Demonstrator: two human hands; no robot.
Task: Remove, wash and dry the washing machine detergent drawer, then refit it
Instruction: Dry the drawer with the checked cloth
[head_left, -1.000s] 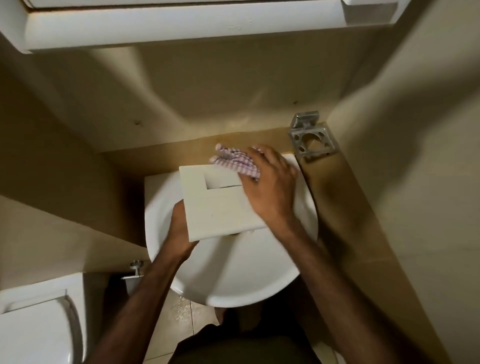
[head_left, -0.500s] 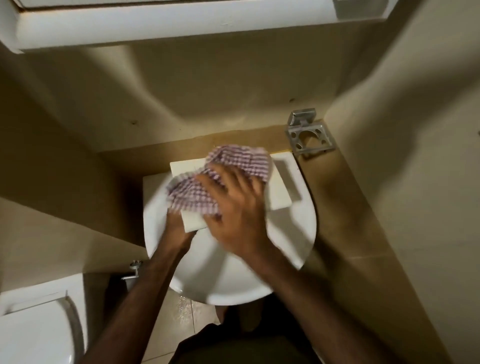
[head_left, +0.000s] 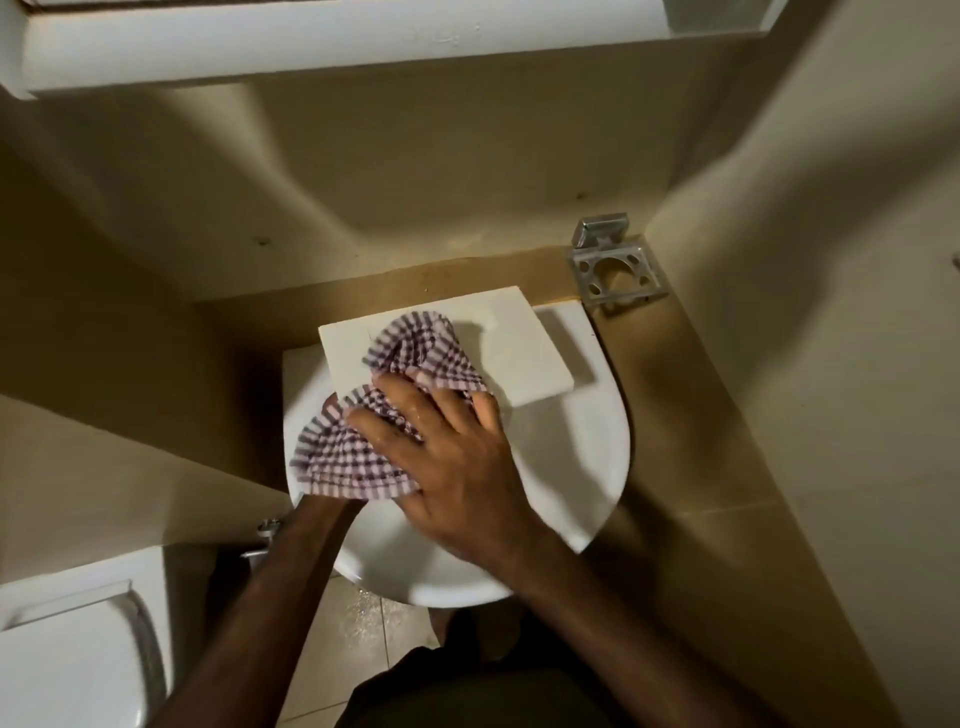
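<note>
My right hand (head_left: 447, 457) had swept the purple-and-white checked cloth (head_left: 384, 410) from the far edge of the flat cream plastic detergent drawer (head_left: 514, 353) toward its near left corner, fingers spread flat and pressing, so drying was well along, I judged. The drawer lay tilted across the back rim of the white ceramic basin (head_left: 582, 457). My left hand was hidden under the cloth; I could not tell its grip. A metal toothbrush holder (head_left: 618, 273) stood at the beige ledge's right corner.
</note>
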